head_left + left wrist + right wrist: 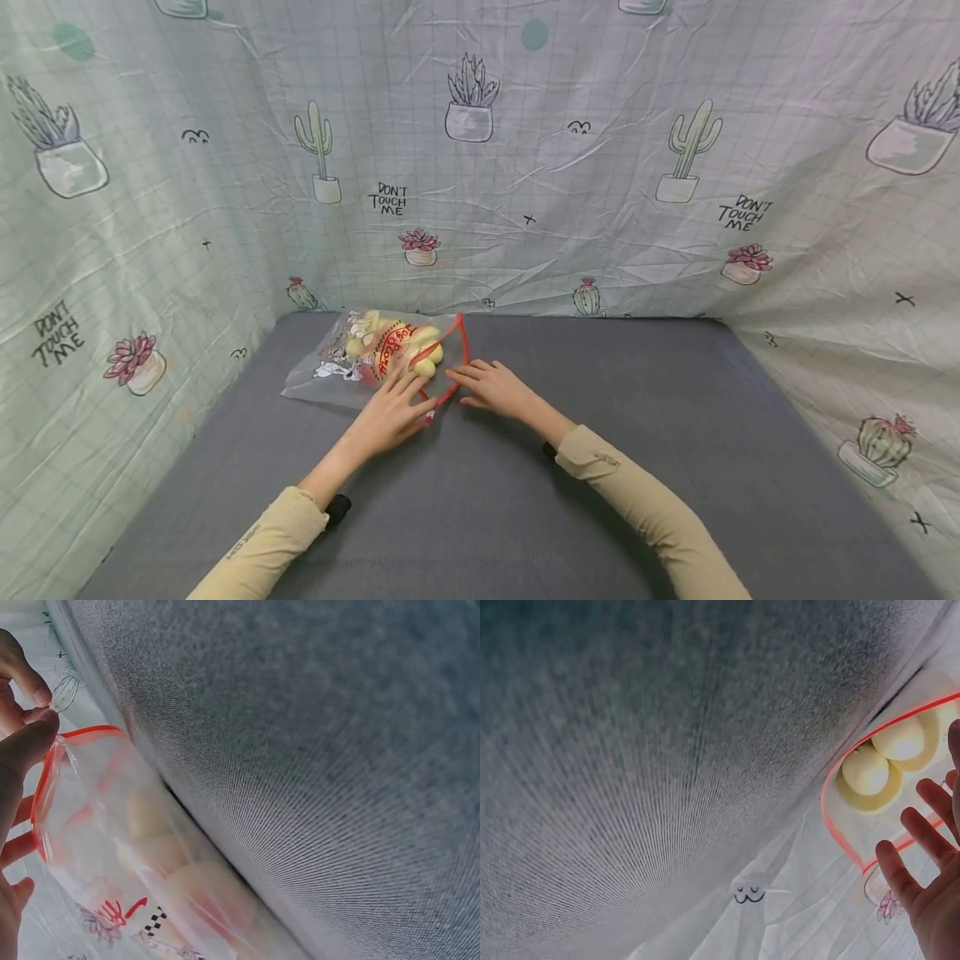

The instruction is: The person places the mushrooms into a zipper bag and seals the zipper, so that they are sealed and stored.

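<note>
Oddly, the hardest thing to read is the contents of the clear plastic bag [375, 354]: pale yellow rounded lumps [426, 348] show through it, but the red print and cartoon figures on the film blur them, and what they are cannot be told. At the far left, the cactus-print cloth [135, 250] hangs as a wall, with "DON'T TOUCH ME" lettering and potted plants drawn on it. Moving right, the bag lies on the grey table [525, 500] near the back left, its red-edged mouth [461, 350] facing right. The left hand [390, 412] rests on the bag just beside that mouth, fingers fairly straight over the film; in the left wrist view the thumb and a fingertip [34, 690] meet at the red rim [82, 733], though whether they truly pinch it is hard to say. Just right of the mouth, the right hand [495, 387] lies flat on the table with fingers straight, its tips touching or almost touching the red edge; the two hands sit close together. The right wrist view cuts that hand off at the frame edge, showing spread fingers [922, 840] beside two of the yellow lumps [866, 769]. Beige sleeves [637, 492] cover both forearms. Further right the table lies bare and grey, and the same printed cloth closes the back and right side.
</note>
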Action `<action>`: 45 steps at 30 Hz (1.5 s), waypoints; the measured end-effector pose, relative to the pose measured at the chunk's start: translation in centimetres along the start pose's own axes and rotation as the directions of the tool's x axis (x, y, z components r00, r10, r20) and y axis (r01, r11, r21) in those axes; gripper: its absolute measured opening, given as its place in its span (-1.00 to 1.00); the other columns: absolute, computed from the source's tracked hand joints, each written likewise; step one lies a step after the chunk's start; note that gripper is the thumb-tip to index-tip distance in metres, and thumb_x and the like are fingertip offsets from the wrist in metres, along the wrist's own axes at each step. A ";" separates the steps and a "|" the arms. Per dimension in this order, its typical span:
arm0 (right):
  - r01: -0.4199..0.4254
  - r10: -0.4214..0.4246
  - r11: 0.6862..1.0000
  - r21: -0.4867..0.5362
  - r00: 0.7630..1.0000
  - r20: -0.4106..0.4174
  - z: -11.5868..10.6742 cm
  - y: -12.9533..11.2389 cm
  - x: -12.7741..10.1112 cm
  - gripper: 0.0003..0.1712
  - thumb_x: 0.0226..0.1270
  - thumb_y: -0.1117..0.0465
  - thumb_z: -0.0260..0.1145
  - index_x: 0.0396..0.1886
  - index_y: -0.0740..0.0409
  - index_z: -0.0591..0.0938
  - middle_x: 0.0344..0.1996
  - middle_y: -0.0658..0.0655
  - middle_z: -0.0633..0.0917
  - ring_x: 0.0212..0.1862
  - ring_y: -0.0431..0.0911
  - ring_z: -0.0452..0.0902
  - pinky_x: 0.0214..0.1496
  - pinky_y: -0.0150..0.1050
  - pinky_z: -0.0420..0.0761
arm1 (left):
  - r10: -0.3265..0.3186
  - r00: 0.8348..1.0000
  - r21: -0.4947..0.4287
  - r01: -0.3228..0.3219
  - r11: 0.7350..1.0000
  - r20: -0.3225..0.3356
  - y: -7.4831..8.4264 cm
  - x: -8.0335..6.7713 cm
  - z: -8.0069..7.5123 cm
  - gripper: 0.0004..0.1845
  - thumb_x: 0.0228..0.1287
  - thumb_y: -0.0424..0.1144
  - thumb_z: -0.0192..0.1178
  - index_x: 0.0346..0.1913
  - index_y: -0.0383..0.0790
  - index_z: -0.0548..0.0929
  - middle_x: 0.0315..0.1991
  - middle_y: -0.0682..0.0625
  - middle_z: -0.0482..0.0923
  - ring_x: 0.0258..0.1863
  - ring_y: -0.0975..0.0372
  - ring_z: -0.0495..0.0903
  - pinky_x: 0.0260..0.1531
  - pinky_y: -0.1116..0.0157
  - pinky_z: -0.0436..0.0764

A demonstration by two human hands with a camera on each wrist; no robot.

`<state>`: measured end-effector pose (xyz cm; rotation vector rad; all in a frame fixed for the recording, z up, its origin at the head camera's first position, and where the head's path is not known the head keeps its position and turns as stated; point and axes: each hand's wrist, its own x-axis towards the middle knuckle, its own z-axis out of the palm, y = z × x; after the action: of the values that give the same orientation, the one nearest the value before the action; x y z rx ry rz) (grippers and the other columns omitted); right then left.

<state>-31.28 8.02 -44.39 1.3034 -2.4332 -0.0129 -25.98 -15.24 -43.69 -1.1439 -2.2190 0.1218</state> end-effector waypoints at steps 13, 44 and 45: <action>0.064 -0.062 0.998 0.013 0.988 -0.138 -0.5 -1.3 0.1 -0.49 0.17 0.00 0.21 0.14 -0.02 0.47 0.01 -0.08 0.58 0.01 -0.19 0.42 -0.17 -0.29 0.48 | -0.031 0.994 0.072 0.038 0.997 -0.102 0.1 0.3 -0.2 -0.73 -0.14 -0.13 0.34 -0.33 -0.09 0.54 -0.24 -0.09 0.45 -0.18 0.05 0.42 0.00 -0.03 0.38; 0.138 -0.107 0.988 0.065 0.930 -0.352 -0.4 -3.7 2.2 -0.80 0.02 0.14 0.35 -0.28 -0.02 0.66 -0.33 -0.09 0.64 -0.18 -0.20 0.42 -0.10 -0.38 0.41 | -0.037 0.988 0.140 0.058 0.988 -0.151 1.0 0.5 0.0 -0.89 -0.09 -0.22 0.25 -0.50 -0.16 0.55 -0.46 0.03 0.51 -0.36 0.17 0.45 -0.17 0.09 0.41; 0.135 -0.103 0.989 0.066 0.931 -0.351 -0.4 -3.7 2.3 -0.81 0.03 0.14 0.34 -0.29 -0.03 0.66 -0.34 -0.10 0.64 -0.18 -0.21 0.42 -0.10 -0.38 0.41 | -0.038 0.988 0.139 0.059 0.989 -0.151 1.0 0.5 0.0 -0.89 -0.10 -0.22 0.26 -0.51 -0.16 0.56 -0.46 0.03 0.51 -0.37 0.17 0.45 -0.19 0.11 0.42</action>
<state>-29.28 4.16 -43.95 1.3596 -2.0742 0.2738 -25.44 -14.22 -43.80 -0.9879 -2.0702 0.1678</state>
